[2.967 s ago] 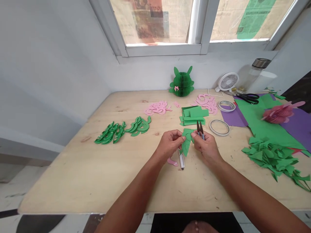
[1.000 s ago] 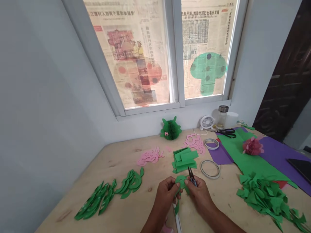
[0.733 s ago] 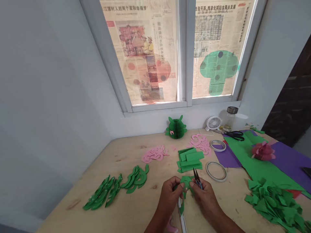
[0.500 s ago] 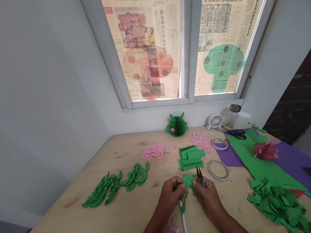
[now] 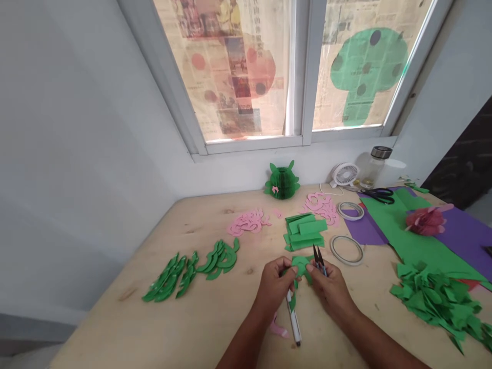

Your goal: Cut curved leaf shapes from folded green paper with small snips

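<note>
Between my two hands is a small piece of green paper (image 5: 300, 263) with a curved outline on it. My left hand (image 5: 274, 287) pinches its left side between thumb and fingers. Closed on the right edge of the paper, my right hand (image 5: 329, 288) also keeps a small pair of scissors (image 5: 319, 258) in its grip, blades pointing up and away. A white marker pen (image 5: 294, 324) lies on the table below the paper, with a green strip against it. Partly behind my left forearm is a pink paper curve (image 5: 280, 329).
Green paper strips (image 5: 305, 233) lie just beyond my hands, near two tape rolls (image 5: 347, 250). Green cut curves (image 5: 221, 259) and pink cutouts (image 5: 249, 221) sit leftward. Green scraps (image 5: 438, 297) are heaped at right. A fan (image 5: 345, 175) and glass jar (image 5: 374, 166) stand behind.
The view has tilted down, so the window sits higher and more of the marker pen shows. Both hands keep hold of the green paper, and the scissors stay in my right hand.
</note>
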Available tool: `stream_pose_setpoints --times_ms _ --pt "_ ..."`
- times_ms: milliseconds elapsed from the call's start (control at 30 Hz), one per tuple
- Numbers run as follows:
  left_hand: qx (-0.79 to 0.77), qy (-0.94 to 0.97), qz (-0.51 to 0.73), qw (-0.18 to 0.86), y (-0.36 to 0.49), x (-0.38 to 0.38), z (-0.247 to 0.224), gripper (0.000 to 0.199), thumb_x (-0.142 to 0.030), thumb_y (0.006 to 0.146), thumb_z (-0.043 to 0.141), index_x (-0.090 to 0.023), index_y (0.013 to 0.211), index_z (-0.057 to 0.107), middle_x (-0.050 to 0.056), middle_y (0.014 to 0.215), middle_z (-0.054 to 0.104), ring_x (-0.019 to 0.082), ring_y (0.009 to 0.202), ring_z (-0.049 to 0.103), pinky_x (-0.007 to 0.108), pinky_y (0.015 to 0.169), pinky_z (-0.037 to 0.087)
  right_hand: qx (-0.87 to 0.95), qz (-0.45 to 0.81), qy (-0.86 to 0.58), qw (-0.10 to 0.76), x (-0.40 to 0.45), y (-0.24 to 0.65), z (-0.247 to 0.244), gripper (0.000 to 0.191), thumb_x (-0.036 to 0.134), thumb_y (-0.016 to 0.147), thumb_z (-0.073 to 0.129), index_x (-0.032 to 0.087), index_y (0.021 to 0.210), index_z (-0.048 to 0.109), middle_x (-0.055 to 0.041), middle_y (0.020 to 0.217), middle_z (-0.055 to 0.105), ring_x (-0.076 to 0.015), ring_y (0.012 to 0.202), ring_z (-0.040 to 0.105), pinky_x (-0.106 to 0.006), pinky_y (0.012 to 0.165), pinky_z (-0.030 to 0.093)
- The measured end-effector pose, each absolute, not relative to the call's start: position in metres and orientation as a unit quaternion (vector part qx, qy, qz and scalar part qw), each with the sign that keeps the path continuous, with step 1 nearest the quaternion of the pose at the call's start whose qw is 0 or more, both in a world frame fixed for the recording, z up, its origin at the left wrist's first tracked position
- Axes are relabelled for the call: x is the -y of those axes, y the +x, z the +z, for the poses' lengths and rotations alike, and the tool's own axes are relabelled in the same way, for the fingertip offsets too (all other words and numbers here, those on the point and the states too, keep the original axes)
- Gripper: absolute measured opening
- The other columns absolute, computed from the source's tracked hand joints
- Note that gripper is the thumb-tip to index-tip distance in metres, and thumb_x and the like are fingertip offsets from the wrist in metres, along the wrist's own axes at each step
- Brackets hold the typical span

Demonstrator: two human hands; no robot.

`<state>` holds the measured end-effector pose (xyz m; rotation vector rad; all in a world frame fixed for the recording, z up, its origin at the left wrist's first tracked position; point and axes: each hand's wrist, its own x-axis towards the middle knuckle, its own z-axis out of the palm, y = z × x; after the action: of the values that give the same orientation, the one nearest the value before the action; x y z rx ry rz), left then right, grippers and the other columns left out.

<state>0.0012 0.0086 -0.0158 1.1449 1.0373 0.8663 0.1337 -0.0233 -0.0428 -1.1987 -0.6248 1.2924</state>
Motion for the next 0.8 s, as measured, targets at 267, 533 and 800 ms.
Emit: stream_pose_setpoints --times_ms 267,533,800 --pt "-0.441 0.449 0.442 0.639 -0.002 -0.021 -0.019 0.026 -0.037 0.062 0.067 -0.015 0.063 0.053 0.001 0.057 0.063 0.007 0.040 0.045 0.019 0.039 0.030 0.309 0.553 -0.485 0.603 0.027 0.138 -0.032 0.037 0.049 0.071 0.067 0.015 0.082 0.059 0.0098 0.046 0.031 -0.0056 0.039 0.020 -0.022 0.039 0.011" --pt "-0.431 0.393 0.496 0.643 -0.008 -0.021 -0.021 0.027 -0.037 0.062 0.069 -0.015 0.066 0.052 0.001 0.056 0.062 0.006 0.040 0.044 0.018 0.038 0.028 0.353 0.564 -0.502 0.552 0.027 0.139 -0.024 0.043 0.056 0.080 0.053 0.014 0.082 0.062 0.0064 0.048 0.037 -0.0064 0.040 0.023 -0.022 0.039 0.012" --pt "-0.410 0.362 0.489 0.679 -0.015 -0.024 -0.019 0.030 -0.036 0.060 0.071 -0.016 0.067 0.049 0.000 0.055 0.062 0.006 0.039 0.044 0.018 0.039 0.028 0.400 0.595 -0.559 0.416 0.028 0.131 0.002 0.044 0.059 0.076 0.055 0.015 0.072 0.061 0.0067 0.046 0.035 -0.0065 0.039 0.022 -0.022 0.039 0.013"
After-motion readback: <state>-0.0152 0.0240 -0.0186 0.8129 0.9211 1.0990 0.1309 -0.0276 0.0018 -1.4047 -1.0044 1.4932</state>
